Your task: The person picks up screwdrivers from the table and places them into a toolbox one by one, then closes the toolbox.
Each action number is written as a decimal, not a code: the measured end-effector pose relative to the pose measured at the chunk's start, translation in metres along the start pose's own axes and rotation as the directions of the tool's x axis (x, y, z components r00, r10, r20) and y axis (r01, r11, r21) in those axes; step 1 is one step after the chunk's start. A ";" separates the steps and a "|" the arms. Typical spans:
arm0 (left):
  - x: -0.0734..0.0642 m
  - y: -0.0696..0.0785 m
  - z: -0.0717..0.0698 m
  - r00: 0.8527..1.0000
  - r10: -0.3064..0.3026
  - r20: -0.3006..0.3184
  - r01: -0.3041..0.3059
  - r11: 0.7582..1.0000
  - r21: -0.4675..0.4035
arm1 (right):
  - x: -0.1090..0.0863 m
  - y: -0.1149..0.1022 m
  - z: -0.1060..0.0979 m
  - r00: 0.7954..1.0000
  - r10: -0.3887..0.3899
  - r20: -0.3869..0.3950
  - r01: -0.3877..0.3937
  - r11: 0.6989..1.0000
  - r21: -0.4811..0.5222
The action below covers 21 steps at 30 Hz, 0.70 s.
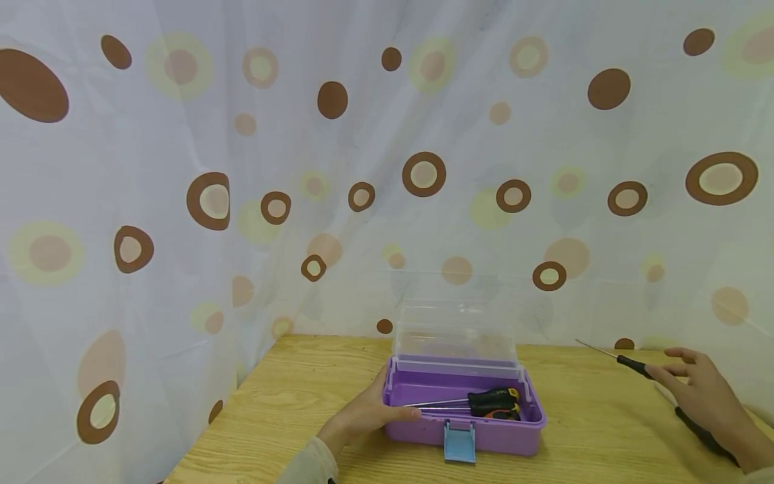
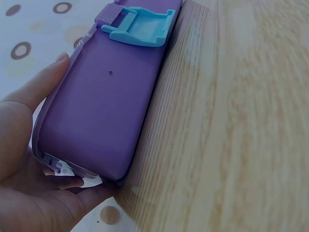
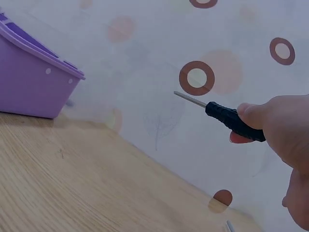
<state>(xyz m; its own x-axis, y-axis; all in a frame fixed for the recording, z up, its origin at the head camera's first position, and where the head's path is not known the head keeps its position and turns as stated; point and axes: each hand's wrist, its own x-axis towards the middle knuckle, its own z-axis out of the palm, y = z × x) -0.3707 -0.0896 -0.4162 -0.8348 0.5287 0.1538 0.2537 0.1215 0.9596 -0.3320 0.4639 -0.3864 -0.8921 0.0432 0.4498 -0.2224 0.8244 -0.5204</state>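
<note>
A purple toolbox [image 1: 462, 437] stands on the table with its clear lid [image 1: 456, 329] raised and its blue latch [image 1: 459, 444] hanging down. Several screwdrivers [image 1: 492, 401] with black handles lie inside, at the right. My left hand [image 1: 369, 407] grips the box's left end, thumb over the front rim; the left wrist view shows its fingers around that end. To the right of the box, my right hand [image 1: 704, 390] pinches a screwdriver [image 3: 231, 118] by its black handle, above the table, its shaft pointing left. Another screwdriver [image 1: 701, 430] lies on the table below that hand, partly hidden by it.
The light wooden table [image 1: 290, 403] reaches back to a white curtain [image 1: 459, 222] with brown and beige circles. This curtain also hangs along the left side. The raised lid stands close in front of it.
</note>
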 end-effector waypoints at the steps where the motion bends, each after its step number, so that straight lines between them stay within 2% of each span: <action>1: 0.000 0.000 0.000 1.000 -0.002 -0.001 0.002 1.000 0.000 | 0.000 -0.003 -0.001 1.000 -0.004 0.010 0.003 1.000 0.017; 9: 0.000 -0.002 -0.001 1.000 -0.001 -0.004 0.001 1.000 0.009 | 0.001 -0.015 -0.001 0.999 -0.023 0.038 0.021 0.999 0.040; 14: 0.000 -0.001 0.000 1.000 0.016 0.011 -0.015 1.000 -0.018 | 0.000 -0.020 0.001 0.999 -0.028 0.039 0.026 0.998 0.062; 21: 0.001 0.000 0.000 0.999 0.033 0.015 -0.033 0.999 -0.022 | 0.005 -0.032 0.002 0.997 0.006 0.076 -0.016 0.991 0.130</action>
<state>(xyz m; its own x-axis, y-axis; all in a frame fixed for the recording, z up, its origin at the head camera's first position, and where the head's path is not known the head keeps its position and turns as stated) -0.3716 -0.0895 -0.4156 -0.8185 0.5449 0.1821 0.2704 0.0857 0.9589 -0.3300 0.4362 -0.3689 -0.9207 0.0057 0.3903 -0.2572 0.7433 -0.6175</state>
